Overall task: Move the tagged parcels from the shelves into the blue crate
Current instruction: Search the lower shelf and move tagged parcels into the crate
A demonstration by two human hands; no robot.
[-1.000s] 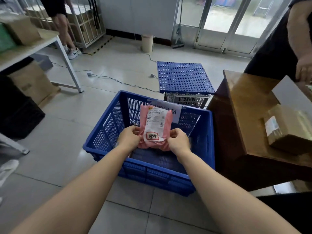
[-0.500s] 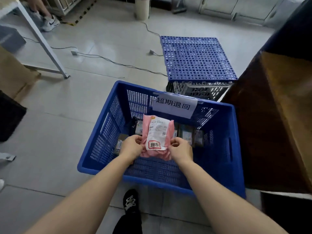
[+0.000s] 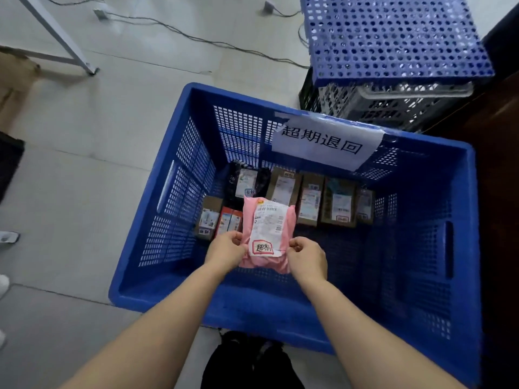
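Pink bag [image 3: 266, 234] at frame centre looks soft and light; left hand [image 3: 226, 249] and right hand [image 3: 307, 258] pinch its lower corners over the blue crate [image 3: 280, 318].

The pink parcel [image 3: 266, 237] was a soft plastic mailer with a white shipping label and a red-bordered tag at its lower end. It faced up, with the left hand [image 3: 224, 249] and right hand [image 3: 307, 258] pinching its lower corners, above the inside of the blue crate [image 3: 460, 248]. The crate, of perforated plastic, stood on the floor with a white paper sign [image 3: 325, 140] taped to its far wall. On its bottom, along that wall, lay a black bagged parcel [image 3: 247, 181] and a row of labelled cardboard boxes [image 3: 309, 200].
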